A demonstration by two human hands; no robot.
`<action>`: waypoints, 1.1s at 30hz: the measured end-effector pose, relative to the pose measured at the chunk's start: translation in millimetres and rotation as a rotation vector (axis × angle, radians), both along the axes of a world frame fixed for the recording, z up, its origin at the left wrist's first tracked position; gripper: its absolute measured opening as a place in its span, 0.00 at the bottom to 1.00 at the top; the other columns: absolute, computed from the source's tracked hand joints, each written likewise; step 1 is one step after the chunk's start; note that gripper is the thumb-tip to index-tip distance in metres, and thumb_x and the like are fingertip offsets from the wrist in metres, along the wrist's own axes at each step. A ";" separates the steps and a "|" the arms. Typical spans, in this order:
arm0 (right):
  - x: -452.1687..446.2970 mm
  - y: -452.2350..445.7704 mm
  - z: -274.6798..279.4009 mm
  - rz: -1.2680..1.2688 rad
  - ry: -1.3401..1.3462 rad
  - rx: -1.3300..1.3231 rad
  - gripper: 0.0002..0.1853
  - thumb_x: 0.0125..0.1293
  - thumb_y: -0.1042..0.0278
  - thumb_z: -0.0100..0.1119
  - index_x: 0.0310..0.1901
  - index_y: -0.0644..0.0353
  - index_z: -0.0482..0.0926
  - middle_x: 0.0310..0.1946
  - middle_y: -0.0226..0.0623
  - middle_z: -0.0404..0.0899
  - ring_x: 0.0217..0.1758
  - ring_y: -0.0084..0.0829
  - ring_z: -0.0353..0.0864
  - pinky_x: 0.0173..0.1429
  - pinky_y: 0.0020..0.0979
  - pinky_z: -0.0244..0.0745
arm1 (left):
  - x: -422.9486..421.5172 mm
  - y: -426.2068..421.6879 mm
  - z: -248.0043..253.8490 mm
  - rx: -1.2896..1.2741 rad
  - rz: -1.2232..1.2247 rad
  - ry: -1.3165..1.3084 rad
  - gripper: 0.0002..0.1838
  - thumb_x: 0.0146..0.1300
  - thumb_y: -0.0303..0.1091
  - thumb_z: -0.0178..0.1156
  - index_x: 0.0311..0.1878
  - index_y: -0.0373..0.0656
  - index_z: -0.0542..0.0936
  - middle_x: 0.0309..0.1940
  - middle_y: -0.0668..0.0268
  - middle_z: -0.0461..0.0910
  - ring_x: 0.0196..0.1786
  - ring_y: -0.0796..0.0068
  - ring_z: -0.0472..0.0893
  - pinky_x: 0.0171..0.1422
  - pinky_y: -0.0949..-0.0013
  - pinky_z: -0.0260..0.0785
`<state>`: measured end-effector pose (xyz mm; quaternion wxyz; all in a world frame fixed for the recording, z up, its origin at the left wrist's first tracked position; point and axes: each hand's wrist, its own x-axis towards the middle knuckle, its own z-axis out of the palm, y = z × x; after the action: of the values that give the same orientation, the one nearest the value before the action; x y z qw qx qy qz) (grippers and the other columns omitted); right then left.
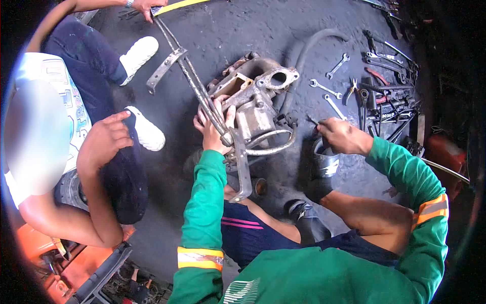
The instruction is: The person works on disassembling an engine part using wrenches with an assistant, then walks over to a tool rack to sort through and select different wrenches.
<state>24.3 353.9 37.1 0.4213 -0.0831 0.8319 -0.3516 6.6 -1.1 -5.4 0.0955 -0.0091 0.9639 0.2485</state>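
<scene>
My left hand [215, 127] is closed around a pair of rusty metal pipes [195, 83] with bracket strips, beside a cast metal engine part [255, 114]. The pipes slant up to the left, where a co-worker's hand [147, 6] is at their far end. On the casting an oval flange [278, 78] with a round opening faces up. A curved metal tube [273, 149] loops at its near side. To the right, my right hand [344, 136] is pinched on a small thin metal piece [312, 120], its kind unclear, above my right boot.
Several spanners [337, 66] lie on the dark floor [202, 30] to the right, with pliers [352, 90] and a ratchet [363, 104]. A black hose [309, 45] curves behind the casting. A co-worker sits at left, near an orange machine [86, 266].
</scene>
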 end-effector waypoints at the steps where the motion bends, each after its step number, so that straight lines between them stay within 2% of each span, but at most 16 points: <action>1: -5.2 -5.2 -1.2 0.098 0.135 0.055 0.18 0.76 0.56 0.50 0.43 0.66 0.77 0.27 0.47 0.77 0.29 0.45 0.79 0.37 0.44 0.73 | -0.2 1.4 2.6 -0.021 0.010 -0.010 0.21 0.73 0.53 0.50 0.65 0.58 0.72 0.71 0.51 0.64 0.76 0.46 0.56 0.74 0.30 0.39; 2: -9.6 -9.5 -1.6 0.196 0.267 0.112 0.17 0.75 0.57 0.52 0.42 0.66 0.77 0.27 0.50 0.78 0.30 0.50 0.80 0.38 0.47 0.74 | 0.4 2.8 4.7 -0.039 0.018 -0.024 0.21 0.73 0.53 0.50 0.65 0.58 0.72 0.70 0.51 0.64 0.76 0.47 0.56 0.74 0.30 0.39; 3: -24.8 -21.5 7.5 0.189 0.360 0.071 0.16 0.71 0.59 0.57 0.39 0.68 0.78 0.30 0.58 0.79 0.36 0.62 0.79 0.44 0.52 0.75 | -0.1 3.1 6.2 -0.029 0.027 -0.039 0.21 0.72 0.53 0.51 0.64 0.58 0.73 0.69 0.52 0.64 0.76 0.47 0.56 0.74 0.30 0.40; 4: -34.5 -29.9 7.1 0.280 0.546 0.028 0.15 0.66 0.61 0.55 0.34 0.69 0.75 0.29 0.55 0.81 0.39 0.58 0.82 0.45 0.52 0.77 | 0.2 4.0 8.7 -0.029 0.021 -0.028 0.22 0.72 0.53 0.51 0.64 0.58 0.73 0.69 0.52 0.63 0.76 0.47 0.56 0.74 0.31 0.41; 6: -64.8 -46.7 10.7 0.564 0.394 0.116 0.14 0.64 0.62 0.53 0.36 0.67 0.77 0.33 0.54 0.83 0.41 0.55 0.84 0.49 0.50 0.79 | 0.1 4.4 12.7 -0.032 0.025 0.002 0.22 0.72 0.53 0.52 0.64 0.57 0.74 0.69 0.52 0.62 0.76 0.47 0.56 0.74 0.31 0.41; 9: -99.6 -90.2 30.7 0.663 0.059 0.432 0.13 0.62 0.62 0.51 0.35 0.65 0.79 0.39 0.55 0.85 0.47 0.52 0.85 0.52 0.48 0.79 | 1.9 4.1 8.8 -0.057 0.052 0.004 0.21 0.70 0.49 0.56 0.64 0.56 0.74 0.69 0.55 0.61 0.76 0.49 0.56 0.75 0.31 0.43; 10: -104.8 -96.5 24.7 0.662 0.040 0.458 0.13 0.62 0.65 0.49 0.34 0.63 0.82 0.38 0.53 0.86 0.45 0.45 0.88 0.48 0.45 0.81 | 1.5 4.4 10.7 -0.056 0.055 -0.005 0.21 0.70 0.49 0.57 0.63 0.56 0.75 0.69 0.55 0.61 0.76 0.49 0.56 0.75 0.31 0.43; 15: -152.9 -132.2 18.4 0.760 -0.696 0.601 0.16 0.66 0.67 0.46 0.39 0.62 0.85 0.19 0.29 0.71 0.20 0.27 0.69 0.26 0.34 0.68 | -1.5 5.3 17.6 -0.026 0.076 -0.037 0.22 0.69 0.47 0.57 0.63 0.51 0.75 0.69 0.51 0.60 0.76 0.44 0.54 0.75 0.31 0.41; 16: -157.1 -136.0 18.8 0.767 -0.785 0.616 0.16 0.67 0.67 0.46 0.40 0.62 0.86 0.15 0.24 0.68 0.15 0.24 0.65 0.22 0.32 0.65 | 0.1 4.4 16.7 -0.041 0.070 -0.024 0.22 0.70 0.49 0.56 0.63 0.53 0.74 0.69 0.50 0.61 0.76 0.45 0.55 0.75 0.31 0.41; 17: -157.0 -137.2 20.1 0.751 -0.791 0.606 0.16 0.67 0.68 0.47 0.41 0.62 0.86 0.13 0.20 0.58 0.14 0.21 0.57 0.21 0.30 0.58 | 1.0 3.6 14.8 -0.055 0.062 -0.011 0.22 0.70 0.50 0.55 0.64 0.55 0.73 0.69 0.49 0.61 0.76 0.46 0.55 0.75 0.31 0.41; 21: -163.6 -137.6 12.7 0.671 -0.806 0.641 0.14 0.69 0.66 0.51 0.44 0.63 0.86 0.14 0.22 0.61 0.15 0.20 0.58 0.22 0.30 0.57 | 0.6 3.1 10.5 -0.065 0.049 -0.008 0.23 0.71 0.51 0.53 0.66 0.57 0.71 0.70 0.45 0.60 0.77 0.45 0.53 0.75 0.31 0.41; 25: -161.9 -155.4 -10.6 1.077 -0.757 0.671 0.16 0.74 0.65 0.50 0.54 0.62 0.83 0.17 0.23 0.58 0.19 0.20 0.57 0.25 0.28 0.56 | 2.6 1.0 4.5 -0.095 0.027 0.010 0.24 0.72 0.53 0.51 0.67 0.58 0.70 0.71 0.42 0.59 0.77 0.45 0.53 0.74 0.32 0.42; 28: -166.6 -164.9 -12.6 1.144 -0.822 0.714 0.16 0.76 0.62 0.50 0.56 0.59 0.83 0.17 0.22 0.57 0.18 0.21 0.57 0.26 0.28 0.57 | 2.9 0.8 3.5 -0.083 0.029 0.025 0.24 0.71 0.53 0.52 0.67 0.58 0.71 0.71 0.43 0.59 0.77 0.45 0.53 0.74 0.32 0.41; 29: -169.1 -159.6 -31.4 0.971 -0.985 0.817 0.16 0.76 0.59 0.51 0.55 0.54 0.85 0.17 0.23 0.58 0.18 0.22 0.57 0.26 0.29 0.59 | 2.9 0.8 4.6 -0.078 0.035 0.013 0.24 0.71 0.53 0.52 0.67 0.58 0.71 0.71 0.44 0.59 0.77 0.45 0.53 0.75 0.32 0.41; 32: -170.5 -160.9 -17.8 1.066 -0.860 0.755 0.14 0.75 0.58 0.53 0.51 0.50 0.87 0.17 0.23 0.60 0.18 0.21 0.59 0.27 0.28 0.62 | 1.8 1.7 6.3 -0.064 0.049 0.001 0.23 0.71 0.52 0.52 0.66 0.58 0.71 0.71 0.45 0.59 0.77 0.46 0.53 0.75 0.31 0.41; 33: -165.5 -164.6 -29.9 1.303 -0.720 0.710 0.12 0.73 0.59 0.55 0.47 0.52 0.87 0.19 0.24 0.74 0.21 0.24 0.71 0.31 0.32 0.71 | 1.9 1.7 4.8 -0.061 0.050 0.009 0.23 0.71 0.52 0.52 0.66 0.58 0.71 0.71 0.45 0.59 0.77 0.46 0.53 0.75 0.31 0.41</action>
<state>-141.2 189.3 7.2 0.7827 -0.2932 0.4926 0.2423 8.5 0.7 -0.7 0.0845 -0.0347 0.9709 0.2215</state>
